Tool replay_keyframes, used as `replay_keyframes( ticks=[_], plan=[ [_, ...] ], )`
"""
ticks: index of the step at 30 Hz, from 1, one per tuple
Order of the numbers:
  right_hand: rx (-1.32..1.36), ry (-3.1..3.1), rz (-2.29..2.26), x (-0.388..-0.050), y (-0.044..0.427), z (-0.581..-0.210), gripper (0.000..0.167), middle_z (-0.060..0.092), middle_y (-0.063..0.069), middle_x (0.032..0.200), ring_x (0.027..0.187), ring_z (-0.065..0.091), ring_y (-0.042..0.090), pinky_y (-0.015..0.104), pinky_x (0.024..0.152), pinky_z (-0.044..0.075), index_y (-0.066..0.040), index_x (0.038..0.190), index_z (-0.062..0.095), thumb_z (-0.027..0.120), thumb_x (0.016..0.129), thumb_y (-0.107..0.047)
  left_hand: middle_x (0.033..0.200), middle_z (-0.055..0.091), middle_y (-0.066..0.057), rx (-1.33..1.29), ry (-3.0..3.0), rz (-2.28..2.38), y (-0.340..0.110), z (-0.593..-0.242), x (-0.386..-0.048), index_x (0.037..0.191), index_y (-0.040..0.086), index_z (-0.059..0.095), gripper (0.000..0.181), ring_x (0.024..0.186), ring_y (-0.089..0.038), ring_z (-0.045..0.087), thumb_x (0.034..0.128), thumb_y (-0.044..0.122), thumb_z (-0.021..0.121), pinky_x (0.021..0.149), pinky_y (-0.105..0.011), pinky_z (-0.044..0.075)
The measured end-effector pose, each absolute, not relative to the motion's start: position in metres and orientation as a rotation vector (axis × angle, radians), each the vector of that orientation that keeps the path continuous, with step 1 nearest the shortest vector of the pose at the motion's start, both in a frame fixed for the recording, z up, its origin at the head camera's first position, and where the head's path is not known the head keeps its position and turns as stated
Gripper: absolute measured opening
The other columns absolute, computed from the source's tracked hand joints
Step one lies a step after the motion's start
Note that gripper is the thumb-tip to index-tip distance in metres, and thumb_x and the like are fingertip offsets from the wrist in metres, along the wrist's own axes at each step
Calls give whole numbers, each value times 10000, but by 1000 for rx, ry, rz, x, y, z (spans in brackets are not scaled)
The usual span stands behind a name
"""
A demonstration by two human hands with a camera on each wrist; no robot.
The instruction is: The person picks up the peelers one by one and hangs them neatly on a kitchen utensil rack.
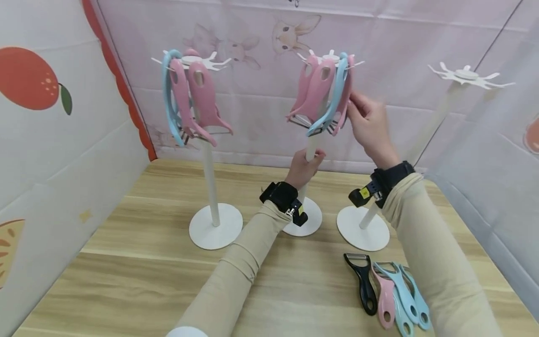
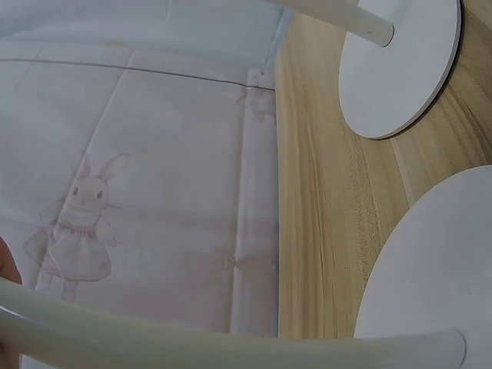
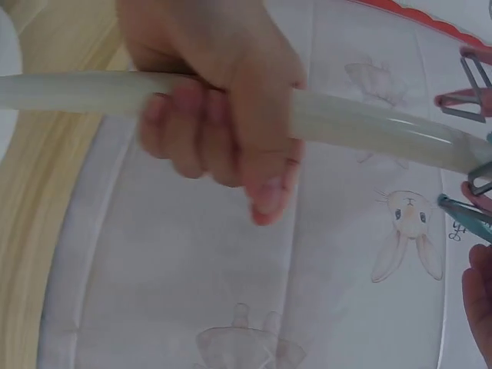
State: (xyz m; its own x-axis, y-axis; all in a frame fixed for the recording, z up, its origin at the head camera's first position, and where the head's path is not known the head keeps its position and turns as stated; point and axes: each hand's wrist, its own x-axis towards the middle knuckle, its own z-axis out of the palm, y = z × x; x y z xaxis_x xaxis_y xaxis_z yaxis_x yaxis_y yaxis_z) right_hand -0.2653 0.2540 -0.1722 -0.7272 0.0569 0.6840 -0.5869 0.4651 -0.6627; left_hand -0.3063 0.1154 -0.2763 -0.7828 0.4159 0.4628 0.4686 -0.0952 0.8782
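My left hand (image 1: 304, 167) grips the white pole (image 3: 346, 127) of the middle stand, its fingers wrapped round it in the right wrist view. On that stand's hooked top hang pink peelers (image 1: 321, 91) and a light blue peeler (image 1: 337, 100). My right hand (image 1: 371, 125) is raised at their right side, thumb and fingertips pinching the rightmost pink peeler (image 1: 345, 93), which hangs by the hooks. Part of it is hidden behind the blue one. Only the edge of the right hand shows in the right wrist view.
The left stand (image 1: 209, 182) carries pink peelers and a blue one. The right stand (image 1: 465, 75) has bare hooks, its base (image 1: 358, 234) below my right forearm. On the table lie a black peeler (image 1: 364, 285), a pink peeler (image 1: 385, 299) and several blue peelers (image 1: 406, 295).
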Motion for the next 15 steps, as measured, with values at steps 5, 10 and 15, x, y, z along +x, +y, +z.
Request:
replay_keyframes(
  ticks=[5, 10, 15],
  plan=[
    [480, -2113, 1227, -254, 253, -192, 354, 597, 166, 1136, 912, 595, 98, 226, 807, 476, -78, 1302, 486, 459, 951, -109, 540, 394, 22, -994, -2104, -2055, 112, -274, -310, 974, -127, 566, 191, 453, -62, 358, 915, 50, 524, 465, -199, 311],
    [513, -2180, 1207, -241, 253, -210, 370, 605, 183, 1113, 937, 607, 176, 217, 802, 475, -44, 1318, 461, 453, 950, -87, 510, 392, 23, -946, -2070, -2112, 109, -276, -322, 933, -107, 573, 169, 428, -71, 358, 908, 57, 539, 449, -205, 303],
    [570, -2222, 1179, -225, 256, -230, 373, 611, 188, 1096, 957, 601, 269, 178, 778, 472, -19, 1315, 459, 456, 944, -57, 502, 394, 22, -900, -2071, -2149, 110, -285, -340, 924, -74, 585, 176, 417, -77, 355, 908, 98, 551, 434, -215, 294]
  ],
)
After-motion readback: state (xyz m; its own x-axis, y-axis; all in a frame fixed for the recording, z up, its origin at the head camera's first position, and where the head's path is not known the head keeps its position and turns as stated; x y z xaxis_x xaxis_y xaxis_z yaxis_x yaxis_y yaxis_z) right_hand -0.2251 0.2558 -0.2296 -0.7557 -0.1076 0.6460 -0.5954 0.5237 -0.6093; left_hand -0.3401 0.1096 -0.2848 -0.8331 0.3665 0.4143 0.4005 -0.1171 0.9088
